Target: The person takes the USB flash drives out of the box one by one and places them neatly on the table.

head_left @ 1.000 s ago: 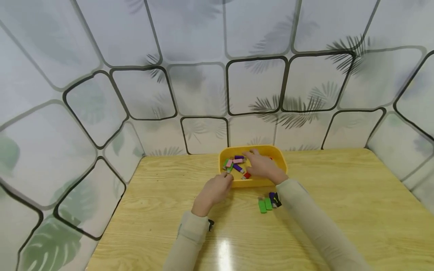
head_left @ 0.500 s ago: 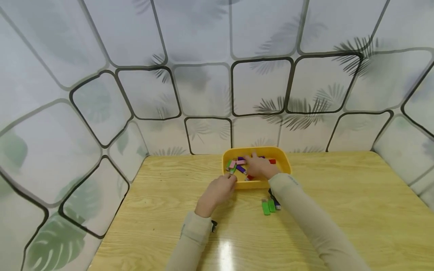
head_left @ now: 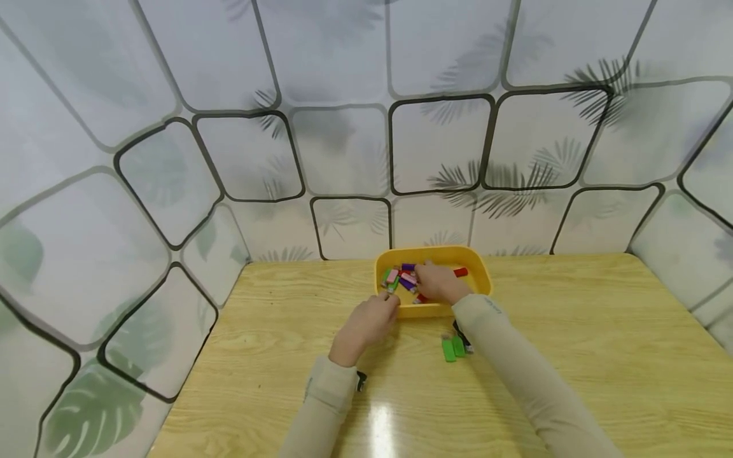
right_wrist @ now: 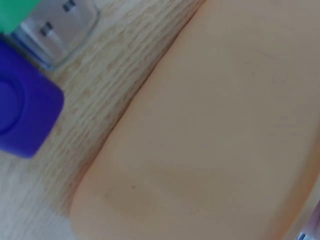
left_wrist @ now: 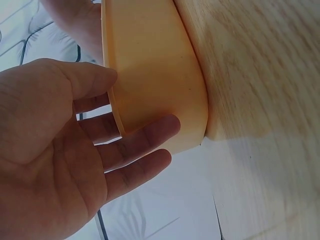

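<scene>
Rim of yellow tray point(head_left: 426, 311) pinched between thumb and fingers of left hand point(head_left: 369, 321). Right hand point(head_left: 438, 283) lowered into tray beside USB sticks point(head_left: 392, 276); fingertips hidden, hold cannot be told. Green sticks point(head_left: 449, 350) seen outside, on table point(head_left: 286, 343).

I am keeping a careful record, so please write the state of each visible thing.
Yellow tray: upright, open-topped
Left hand: grips the tray
Right hand: inside the tray, grip unclear
USB sticks in tray: lying jumbled
Two green sticks: lying outside the tray
Purple stick: lying outside the tray
Black item: partly hidden
</scene>
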Motion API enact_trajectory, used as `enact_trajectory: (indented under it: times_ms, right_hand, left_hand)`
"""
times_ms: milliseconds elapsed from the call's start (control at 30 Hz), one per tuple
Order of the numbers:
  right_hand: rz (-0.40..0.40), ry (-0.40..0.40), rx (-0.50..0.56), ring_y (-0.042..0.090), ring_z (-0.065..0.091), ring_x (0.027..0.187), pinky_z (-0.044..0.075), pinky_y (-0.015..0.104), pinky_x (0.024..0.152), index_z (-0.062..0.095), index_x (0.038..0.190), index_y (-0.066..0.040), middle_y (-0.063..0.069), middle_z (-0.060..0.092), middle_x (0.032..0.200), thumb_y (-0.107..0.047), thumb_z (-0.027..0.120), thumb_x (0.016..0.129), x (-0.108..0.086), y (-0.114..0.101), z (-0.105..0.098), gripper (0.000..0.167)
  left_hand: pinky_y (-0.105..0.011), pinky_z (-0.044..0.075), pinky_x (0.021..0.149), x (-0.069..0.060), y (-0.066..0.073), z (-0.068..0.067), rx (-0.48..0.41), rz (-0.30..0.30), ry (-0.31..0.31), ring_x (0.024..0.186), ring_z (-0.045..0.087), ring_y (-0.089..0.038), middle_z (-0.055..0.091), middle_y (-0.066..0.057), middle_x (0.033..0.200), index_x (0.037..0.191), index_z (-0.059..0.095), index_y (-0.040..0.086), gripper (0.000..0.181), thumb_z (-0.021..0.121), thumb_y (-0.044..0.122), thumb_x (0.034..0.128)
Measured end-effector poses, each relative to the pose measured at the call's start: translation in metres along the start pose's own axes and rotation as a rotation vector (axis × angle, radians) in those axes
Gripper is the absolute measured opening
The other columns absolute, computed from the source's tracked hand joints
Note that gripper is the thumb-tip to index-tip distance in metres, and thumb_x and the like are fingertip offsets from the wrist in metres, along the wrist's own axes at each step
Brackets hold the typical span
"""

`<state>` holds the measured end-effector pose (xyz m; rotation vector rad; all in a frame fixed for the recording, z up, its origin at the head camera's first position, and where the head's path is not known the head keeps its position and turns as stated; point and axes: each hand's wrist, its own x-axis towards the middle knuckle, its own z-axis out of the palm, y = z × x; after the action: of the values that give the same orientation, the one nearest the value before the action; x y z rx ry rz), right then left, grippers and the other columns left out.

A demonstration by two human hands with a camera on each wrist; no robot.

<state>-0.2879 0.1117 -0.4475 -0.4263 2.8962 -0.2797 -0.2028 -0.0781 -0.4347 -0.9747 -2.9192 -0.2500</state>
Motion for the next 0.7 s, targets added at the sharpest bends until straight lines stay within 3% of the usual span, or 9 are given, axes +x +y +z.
enact_trajectory:
  times_ms: [233, 467, 533, 700]
  right_hand:
    - [0.021, -0.006, -0.006, 0.024, 0.054, 0.084, 0.05, 0.043, 0.078, 0.061, 0.104, -0.004, 0.013, 0.055, 0.099, -0.022, 0.061, 0.097, 0.003, 0.003, 0.003, 0.019]
    - [0.028, 0.037, 0.094, 0.022, 0.051, 0.072, 0.043, 0.034, 0.061, 0.058, 0.084, -0.009, 0.007, 0.053, 0.083, -0.024, 0.065, 0.095, 0.0, 0.009, 0.002, 0.02]
    - [0.016, 0.047, 0.119, 0.021, 0.052, 0.068, 0.042, 0.033, 0.058, 0.057, 0.083, -0.009, 0.007, 0.054, 0.079, -0.031, 0.064, 0.097, -0.001, 0.01, 0.0, 0.028]
    - [0.0, 0.077, 0.199, 0.02, 0.052, 0.065, 0.04, 0.031, 0.057, 0.058, 0.087, -0.009, 0.006, 0.056, 0.077, -0.03, 0.065, 0.096, -0.006, 0.013, -0.003, 0.024]
  left_hand:
    - [-0.035, 0.054, 0.066, -0.001, 0.0, 0.001, 0.011, 0.022, 0.021, 0.082, 0.065, -0.025, 0.063, -0.009, 0.102, 0.112, 0.062, 0.006, 0.018, 0.049, 0.018, 0.1047]
    - [-0.035, 0.054, 0.066, 0.0, 0.001, 0.001, -0.013, 0.001, 0.007, 0.083, 0.064, -0.024, 0.063, -0.009, 0.104, 0.115, 0.062, 0.007, 0.02, 0.05, 0.018, 0.1044]
    - [-0.035, 0.054, 0.066, 0.001, 0.0, 0.001, -0.011, 0.0, 0.004, 0.082, 0.064, -0.024, 0.063, -0.009, 0.103, 0.115, 0.062, 0.007, 0.02, 0.051, 0.019, 0.1041]
    - [-0.035, 0.054, 0.067, 0.001, 0.0, 0.001, -0.012, -0.007, -0.005, 0.083, 0.064, -0.024, 0.063, -0.009, 0.104, 0.115, 0.063, 0.007, 0.019, 0.053, 0.019, 0.1031]
